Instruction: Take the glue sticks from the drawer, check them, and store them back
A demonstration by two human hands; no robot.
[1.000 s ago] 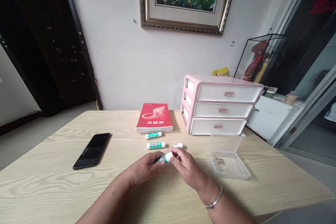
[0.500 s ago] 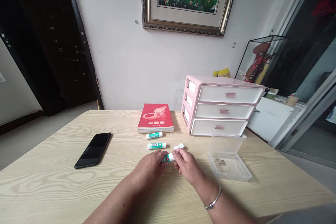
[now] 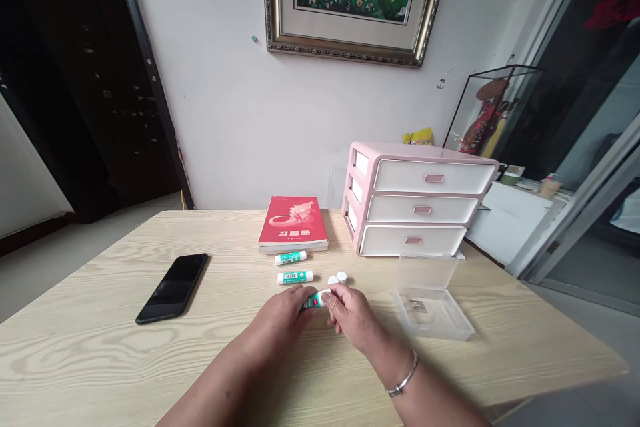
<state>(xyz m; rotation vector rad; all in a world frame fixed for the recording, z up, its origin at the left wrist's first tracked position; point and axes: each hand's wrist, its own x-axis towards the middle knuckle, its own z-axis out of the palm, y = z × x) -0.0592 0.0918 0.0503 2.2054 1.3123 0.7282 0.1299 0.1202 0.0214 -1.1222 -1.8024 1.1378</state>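
hands [image 3: 283, 311] shifted, gripping glue stick [image 3: 313, 300]

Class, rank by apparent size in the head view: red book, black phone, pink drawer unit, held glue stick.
1. Pink drawer unit
2. Red book and black phone: too close to rank, phone nearer the camera
3. Held glue stick, partly hidden

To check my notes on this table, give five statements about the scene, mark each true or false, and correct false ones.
The left hand and right hand hold one green-and-white cylindrical tube. True.
The black rectangular phone lies on the red rectangular book. False: it lies left of the book.
The clear plastic box stands open. True.
The silver metal bracelet circles the left wrist. False: it circles the right wrist.
All drawers of the pink-and-white plastic drawer unit look shut. True.
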